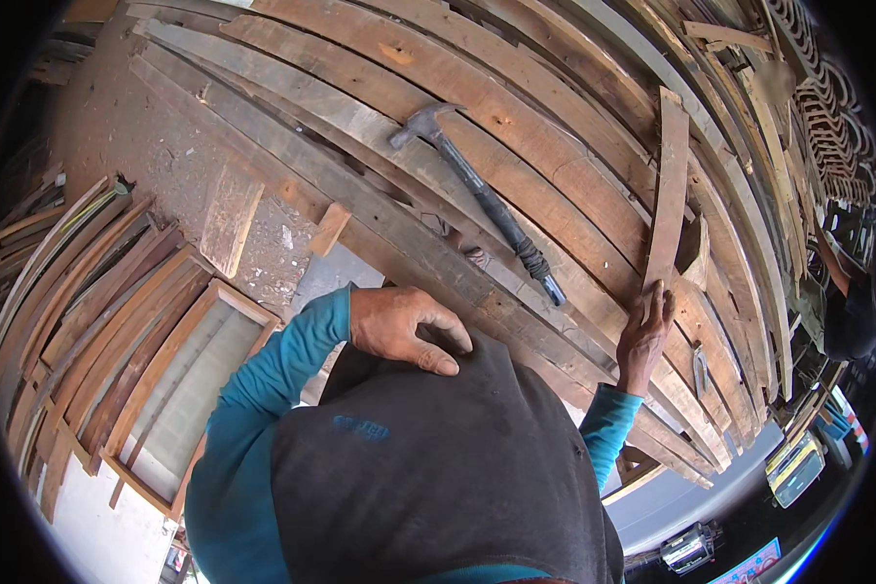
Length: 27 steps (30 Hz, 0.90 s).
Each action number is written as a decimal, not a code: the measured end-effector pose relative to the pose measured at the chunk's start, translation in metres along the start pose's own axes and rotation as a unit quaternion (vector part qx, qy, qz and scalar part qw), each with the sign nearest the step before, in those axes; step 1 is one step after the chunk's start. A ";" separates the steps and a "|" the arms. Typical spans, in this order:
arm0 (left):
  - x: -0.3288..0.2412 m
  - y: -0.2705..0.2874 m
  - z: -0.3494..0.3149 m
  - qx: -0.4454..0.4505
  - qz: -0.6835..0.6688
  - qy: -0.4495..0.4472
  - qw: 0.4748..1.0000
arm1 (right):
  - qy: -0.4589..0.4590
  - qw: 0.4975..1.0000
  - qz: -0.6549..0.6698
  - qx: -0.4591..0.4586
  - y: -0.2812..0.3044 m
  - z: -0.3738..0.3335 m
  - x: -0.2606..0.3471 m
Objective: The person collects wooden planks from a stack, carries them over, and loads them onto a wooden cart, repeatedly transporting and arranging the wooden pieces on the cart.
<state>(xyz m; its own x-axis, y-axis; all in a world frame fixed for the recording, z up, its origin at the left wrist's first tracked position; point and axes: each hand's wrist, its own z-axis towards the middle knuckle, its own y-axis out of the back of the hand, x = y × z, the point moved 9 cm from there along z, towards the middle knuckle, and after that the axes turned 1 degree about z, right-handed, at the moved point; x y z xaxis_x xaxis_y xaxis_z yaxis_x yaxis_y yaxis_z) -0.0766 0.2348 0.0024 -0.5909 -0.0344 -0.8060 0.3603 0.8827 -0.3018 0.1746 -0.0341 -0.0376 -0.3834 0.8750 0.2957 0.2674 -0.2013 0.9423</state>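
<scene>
My right hand [644,336] grips the near end of a short, narrow wooden board [669,190], which lies slanted across the stacked planks [545,185]. My left hand [399,326] rests on the dark front of my clothing, its thumb apart from the loosely bent fingers and nothing held. Between the hands and farther off, a claw hammer [482,193] with a dark wrapped handle lies on the planks, head toward the far left. A small metal piece, perhaps a tool [700,370], sits on the wood just right of my right hand.
At left stand several wooden frames [136,360] stacked upright. A loose board [232,219] and a wood block [331,230] lie near the dusty floor [117,127]. Curved metalwork [832,127] fills the far right; another person [850,311] is partly visible there. A vehicle [798,469] shows below.
</scene>
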 end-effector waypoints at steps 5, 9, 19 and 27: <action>0.073 -0.074 -0.006 -0.098 0.050 0.066 0.992 | 0.036 0.997 -0.061 -0.026 0.002 0.000 0.012; 0.095 -0.082 -0.035 -0.216 0.066 0.047 0.973 | 0.019 0.995 -0.090 -0.038 0.006 -0.010 0.009; 0.119 -0.058 -0.097 -0.326 0.190 0.072 0.923 | 0.047 0.982 -0.016 -0.181 0.005 -0.081 0.060; 0.113 0.067 -0.201 -0.374 0.282 0.100 0.878 | 0.027 0.988 0.127 -0.086 -0.066 -0.134 0.143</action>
<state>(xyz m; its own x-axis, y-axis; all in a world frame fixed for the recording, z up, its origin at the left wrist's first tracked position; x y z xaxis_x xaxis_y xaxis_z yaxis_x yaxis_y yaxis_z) -0.2642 0.3847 -0.0069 -0.6130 0.5235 -0.5917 0.1050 0.7963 0.5957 -0.0164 0.0451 -0.0364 -0.3716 0.7628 0.5292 0.2086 -0.4868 0.8482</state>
